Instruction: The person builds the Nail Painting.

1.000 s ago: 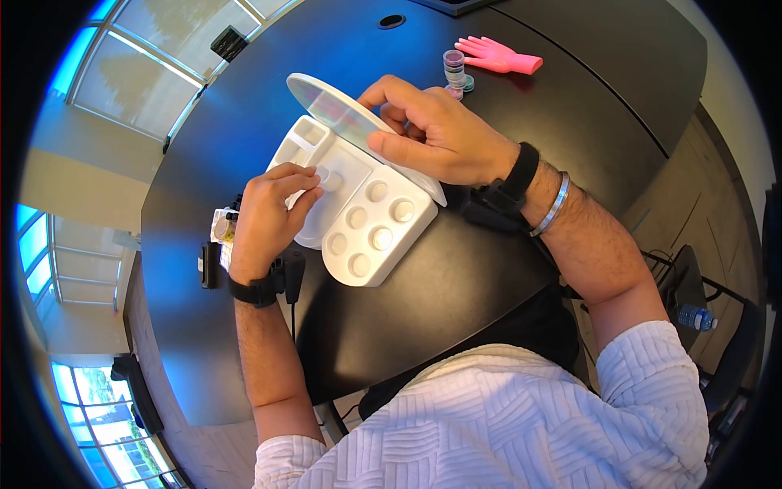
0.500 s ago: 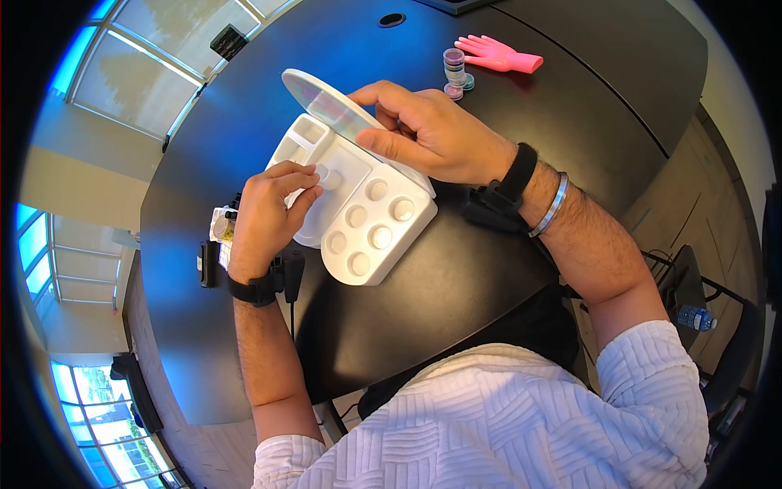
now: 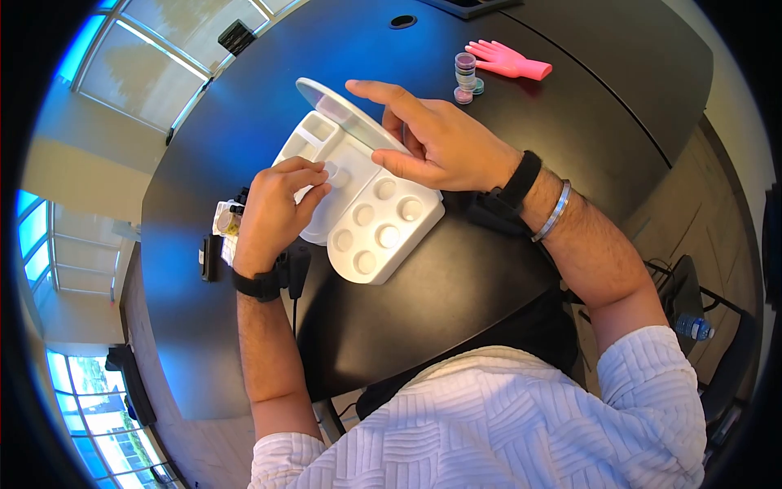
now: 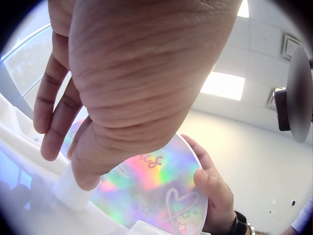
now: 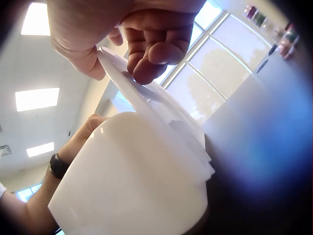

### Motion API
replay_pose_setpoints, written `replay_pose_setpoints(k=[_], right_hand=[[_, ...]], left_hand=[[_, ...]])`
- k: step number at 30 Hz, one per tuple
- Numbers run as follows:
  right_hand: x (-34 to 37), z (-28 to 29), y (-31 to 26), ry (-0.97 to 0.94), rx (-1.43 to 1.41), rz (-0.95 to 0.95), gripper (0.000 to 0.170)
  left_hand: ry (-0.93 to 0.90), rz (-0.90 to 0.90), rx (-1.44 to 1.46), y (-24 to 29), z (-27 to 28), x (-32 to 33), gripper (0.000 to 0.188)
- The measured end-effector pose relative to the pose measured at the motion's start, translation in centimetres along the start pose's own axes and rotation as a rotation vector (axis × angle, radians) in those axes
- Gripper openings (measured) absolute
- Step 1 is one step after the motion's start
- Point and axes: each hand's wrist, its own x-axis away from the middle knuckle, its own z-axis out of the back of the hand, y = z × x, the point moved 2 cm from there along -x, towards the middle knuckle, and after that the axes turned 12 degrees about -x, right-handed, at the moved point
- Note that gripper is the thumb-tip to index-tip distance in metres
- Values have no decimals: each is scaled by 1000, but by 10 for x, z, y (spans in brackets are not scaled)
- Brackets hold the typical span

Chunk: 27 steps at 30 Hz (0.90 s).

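Note:
A white compartment case (image 3: 399, 248) with several round wells sits on the dark table, its lid (image 3: 346, 106) raised. The left hand (image 3: 273, 208) reaches over the case and pinches a small whitish cylinder (image 3: 336, 175) between thumb and fingertips. That cylinder (image 4: 72, 193) stands low inside the case in the left wrist view. The right hand (image 3: 452, 147) holds the lid near its edge, thumb on one face and curled fingers at the other. Iridescent, with heart and star drawings, the lid's inner face (image 4: 151, 196) shows in the left wrist view.
Beyond the right hand stand a stack of small round jars (image 3: 465, 73) and a pink model hand (image 3: 509, 61). Left of the left wrist are small bottles (image 3: 230, 218) and a black object (image 3: 210, 258). A water bottle (image 3: 694, 328) is by the chair at right.
The right index finger has stretched out past the lid's edge, and the lid has shifted slightly. The left hand keeps its pinch on the cylinder. The head view has moved a little.

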Motion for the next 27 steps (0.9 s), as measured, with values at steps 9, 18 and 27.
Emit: replay_pose_setpoints(k=[9, 18, 27], right_hand=[[1, 2, 3, -6, 139, 96, 75], [3, 0, 6, -44, 104, 67, 77], [3, 0, 8, -13, 85, 131, 80]], left_hand=[[-58, 18, -25, 9, 12, -5, 27], [220, -21, 140, 26, 55, -55, 30], [7, -106, 212, 10, 48, -157, 56]])
